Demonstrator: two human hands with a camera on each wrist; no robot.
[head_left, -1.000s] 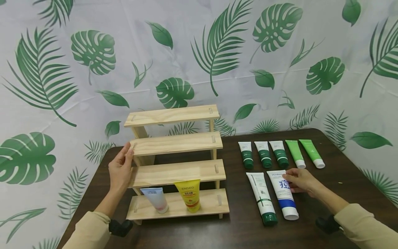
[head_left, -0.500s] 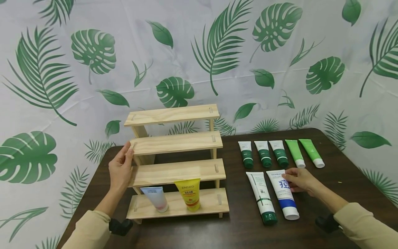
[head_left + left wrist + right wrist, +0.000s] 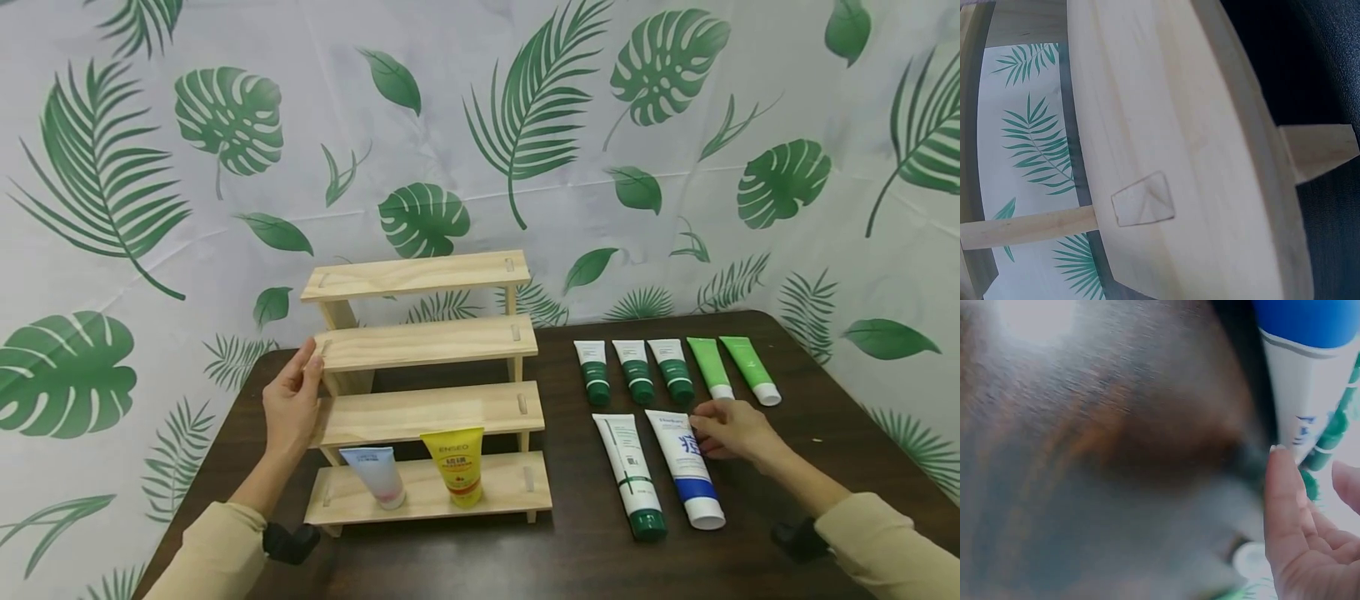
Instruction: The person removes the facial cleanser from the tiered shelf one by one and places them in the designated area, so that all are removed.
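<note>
My left hand (image 3: 291, 408) grips the left end of a tiered wooden display shelf (image 3: 423, 346), thumb and fingers at the second board from the top. The left wrist view shows a pale shelf board (image 3: 1179, 125) close up, without the hand. At the right, my right hand (image 3: 735, 429) is beside the crimped end of a white tube with a blue band (image 3: 684, 458), its fingertips at the tube's edge. In the right wrist view the fingers (image 3: 1285, 506) are loosely extended, thumb apart, near this tube (image 3: 1307, 381). A white tube with a green cap (image 3: 630, 467) lies left of it.
On the lowest board stand a pale blue-pink tube (image 3: 375, 477) and a yellow tube (image 3: 456, 467). Behind the two big tubes lie several small ones: white-and-green tubes (image 3: 633, 372) and light green tubes (image 3: 750, 371). A leaf-print cloth (image 3: 562, 208) hangs behind the dark table (image 3: 510, 558).
The blue-banded tube has shifted slightly to the right, its lower end out a little. My right hand has moved slightly right and its grip has loosened. The left hand stays on the shelf.
</note>
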